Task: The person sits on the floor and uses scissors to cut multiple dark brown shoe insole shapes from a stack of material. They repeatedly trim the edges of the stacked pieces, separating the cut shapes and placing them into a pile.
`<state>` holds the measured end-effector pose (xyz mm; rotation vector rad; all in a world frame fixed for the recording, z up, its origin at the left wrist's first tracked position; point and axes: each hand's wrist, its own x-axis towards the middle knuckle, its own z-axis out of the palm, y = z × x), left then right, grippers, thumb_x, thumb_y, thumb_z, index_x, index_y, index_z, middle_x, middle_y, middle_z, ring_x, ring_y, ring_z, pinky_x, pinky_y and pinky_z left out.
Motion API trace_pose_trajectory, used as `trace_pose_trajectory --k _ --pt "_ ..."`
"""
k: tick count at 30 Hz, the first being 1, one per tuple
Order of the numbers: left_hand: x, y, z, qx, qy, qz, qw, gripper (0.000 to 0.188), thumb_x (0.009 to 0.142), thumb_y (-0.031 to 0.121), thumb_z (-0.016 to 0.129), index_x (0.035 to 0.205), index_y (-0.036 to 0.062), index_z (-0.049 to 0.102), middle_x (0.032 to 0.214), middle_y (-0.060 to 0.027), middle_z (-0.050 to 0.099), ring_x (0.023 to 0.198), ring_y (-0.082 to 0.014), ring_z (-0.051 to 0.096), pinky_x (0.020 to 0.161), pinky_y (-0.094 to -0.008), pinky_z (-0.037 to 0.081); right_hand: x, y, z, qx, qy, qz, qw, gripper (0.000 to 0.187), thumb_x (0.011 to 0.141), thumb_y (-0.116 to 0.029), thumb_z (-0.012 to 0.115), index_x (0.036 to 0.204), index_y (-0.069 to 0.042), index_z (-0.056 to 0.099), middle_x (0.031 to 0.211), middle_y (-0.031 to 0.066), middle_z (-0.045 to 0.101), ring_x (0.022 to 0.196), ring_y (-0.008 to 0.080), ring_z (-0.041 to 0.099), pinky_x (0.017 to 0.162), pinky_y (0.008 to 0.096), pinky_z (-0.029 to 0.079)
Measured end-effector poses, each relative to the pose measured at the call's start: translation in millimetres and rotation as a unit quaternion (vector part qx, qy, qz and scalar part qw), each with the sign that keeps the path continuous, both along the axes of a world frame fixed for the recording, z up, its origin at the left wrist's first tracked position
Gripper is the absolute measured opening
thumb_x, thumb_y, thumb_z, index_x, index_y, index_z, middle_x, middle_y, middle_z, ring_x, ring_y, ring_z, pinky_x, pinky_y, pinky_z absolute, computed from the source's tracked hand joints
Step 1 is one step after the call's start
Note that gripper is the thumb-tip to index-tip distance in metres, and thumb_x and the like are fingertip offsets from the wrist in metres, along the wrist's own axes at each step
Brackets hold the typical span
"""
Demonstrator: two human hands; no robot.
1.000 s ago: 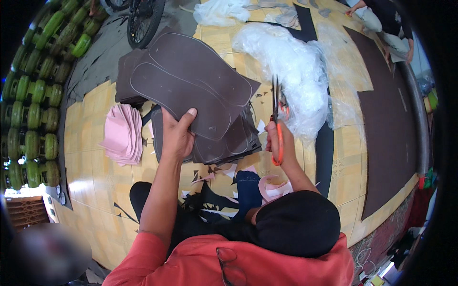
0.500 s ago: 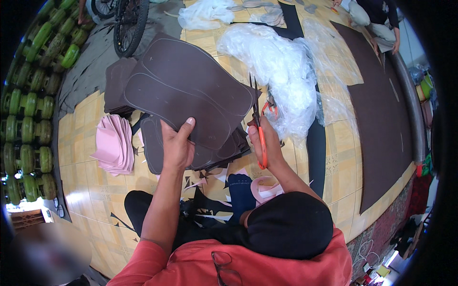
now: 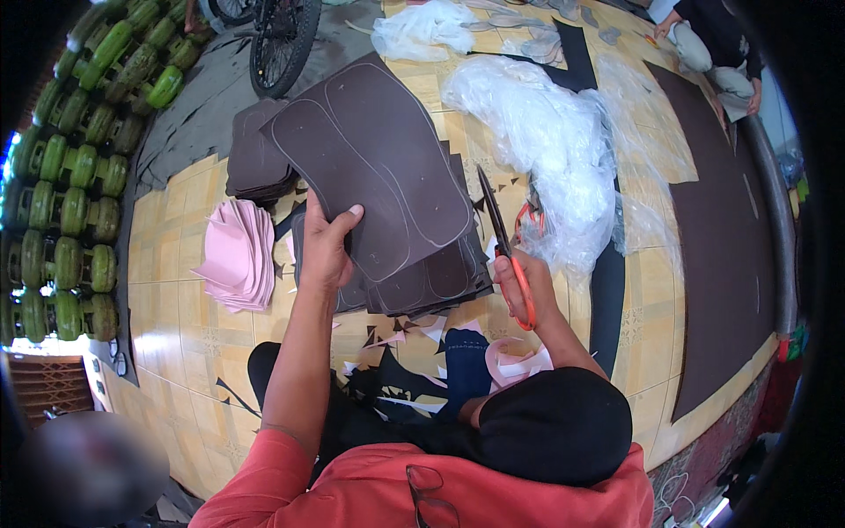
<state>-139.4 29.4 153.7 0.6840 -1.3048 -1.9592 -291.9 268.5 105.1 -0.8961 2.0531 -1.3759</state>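
Gripping a brown sheet (image 3: 378, 150) in the left hand (image 3: 327, 248), scissors (image 3: 503, 243) held in the right hand (image 3: 530, 283), pink pieces (image 3: 236, 255) at left, plastic (image 3: 550, 145) on the right, stack (image 3: 444, 277) beneath the sheet

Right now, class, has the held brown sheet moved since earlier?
Yes: the brown sheet has turned clockwise, uncovering more of the dark stack at its left.

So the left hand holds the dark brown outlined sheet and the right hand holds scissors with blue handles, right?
Not quite: in the head view, the scissors have orange handles, not blue. The left hand does hold the dark brown outlined sheet, the right hand the scissors.
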Motion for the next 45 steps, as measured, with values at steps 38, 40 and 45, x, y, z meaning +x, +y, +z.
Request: trace_pose_trajectory --k 38,40,45 --pt "52.6 -17.8 -16.2 0.324 0.001 -0.315 0.892 0.059 0.088 0.02 0.067 0.136 -0.006 0.045 0.129 -0.0129 0.056 0.113 -0.0223 0.058 0.101 -0.0332 0.043 -20.8 -9.9 -11.1 -0.211 -0.225 -0.077 0.948 0.018 0.088 -0.017 0.059 0.098 -0.003 0.053 0.078 0.003 0.057 0.066 0.0118 0.056 0.057 0.0248 0.045" --pt "52.6 -9.8 -28.8 0.336 0.015 -0.263 0.904 0.057 0.093 0.025 0.063 0.135 -0.0064 0.043 0.127 -0.014 0.057 0.114 -0.0245 0.057 0.102 -0.0389 0.044 -20.2 -11.0 -4.5 -0.222 -0.293 -0.092 0.926 0.016 0.088 -0.014 0.057 0.099 -0.003 0.053 0.078 0.0044 0.058 0.065 0.0125 0.058 0.056 0.0251 0.047" --pt "12.5 76.2 -33.8 -0.069 -0.017 -0.271 0.96 0.053 0.095 0.016 0.059 0.139 -0.0024 0.034 0.13 -0.0118 0.051 0.12 -0.0227 0.052 0.099 -0.0384 0.047 -3.0 -10.6 0.3 -0.163 -0.334 -0.051 0.927 0.023 0.087 -0.012 0.054 0.106 0.001 0.051 0.083 0.0109 0.063 0.063 0.0175 0.064 0.054 0.0278 0.054"
